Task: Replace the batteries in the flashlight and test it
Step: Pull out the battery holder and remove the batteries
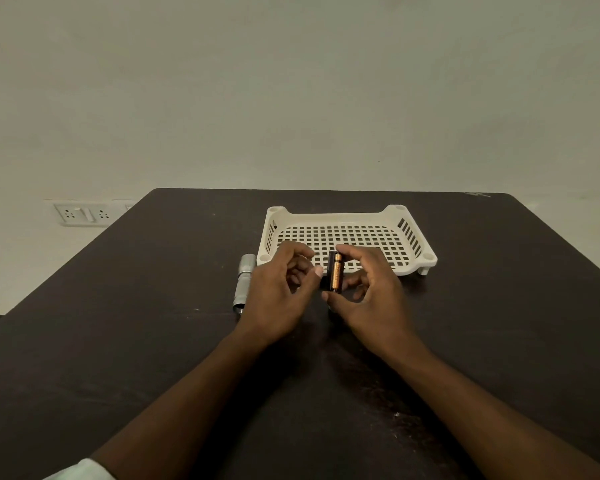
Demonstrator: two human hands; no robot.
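We grip an upright copper-and-black cylindrical battery (pixel 335 274) in our right hand (pixel 368 292), thumb at its lower end and fingers (pixel 352 252) over the top. Our left hand (pixel 278 289) curls beside it; whether it touches, we cannot tell. The silver metal flashlight body (pixel 243 284) lies on the dark bench (pixel 118 341), left of the white perforated plastic tray (pixel 426 259).

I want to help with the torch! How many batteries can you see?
1. A copper-and-black cylindrical battery stands upright in a dark holder, gripped by the right hand, in front of the white plastic basket. The holder or hands may hide more.
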